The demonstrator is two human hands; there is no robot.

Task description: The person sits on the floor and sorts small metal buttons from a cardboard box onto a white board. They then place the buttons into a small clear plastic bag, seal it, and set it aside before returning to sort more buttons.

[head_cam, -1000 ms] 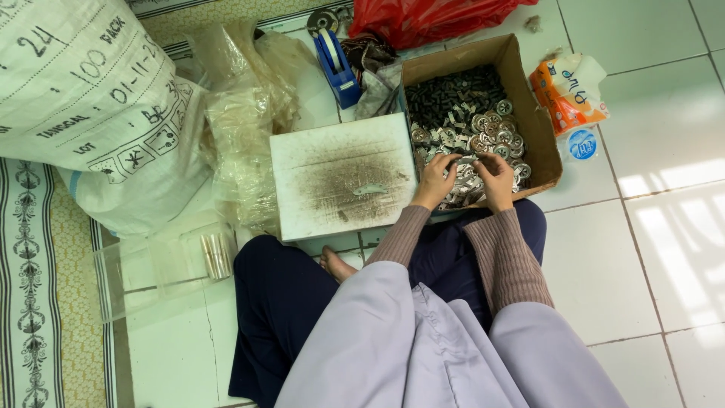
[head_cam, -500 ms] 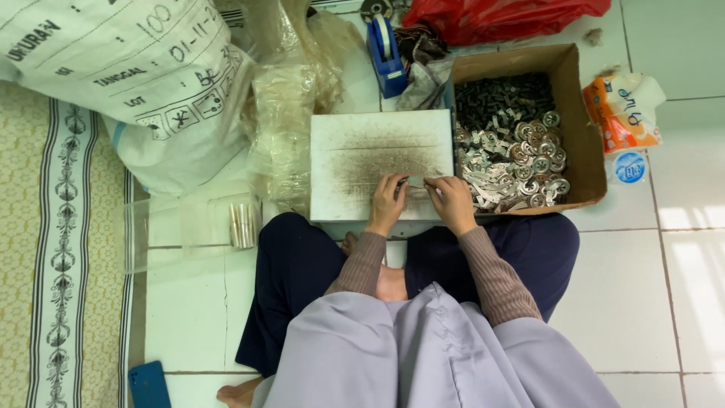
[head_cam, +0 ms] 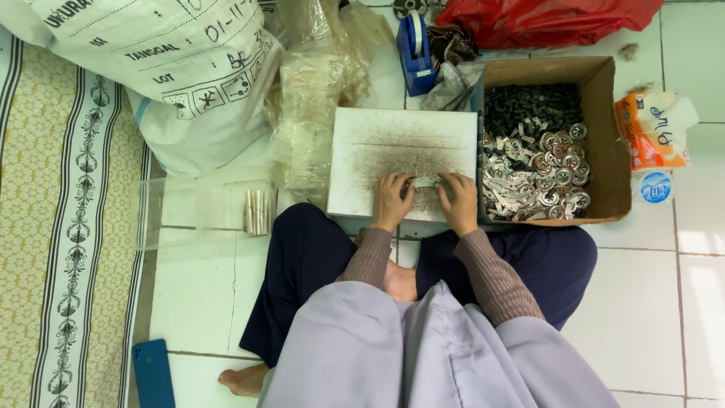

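Sack: a big white woven sack [head_cam: 151, 68] fills the upper left, beside crumpled clear plastic bags [head_cam: 317, 98].
Box: a cardboard box [head_cam: 604, 136] of small metal parts [head_cam: 540, 162] sits just right of the board.
Board: a white, scuffed board [head_cam: 393, 140] lies before the crossed legs.
Phone: a blue phone [head_cam: 153, 374] lies on the tiles, lower left.
Left hand [head_cam: 391, 201]: fingers curled, pinching one end of a small metal strip [head_cam: 425, 182] on the board.
Right hand [head_cam: 458, 202]: fingers curled on the other end.

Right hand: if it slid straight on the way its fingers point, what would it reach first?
The right hand points up and slightly left across the white board, touching a small metal strip. That strip comes first; beyond it, bare board, then probably the blue tape dispenser.
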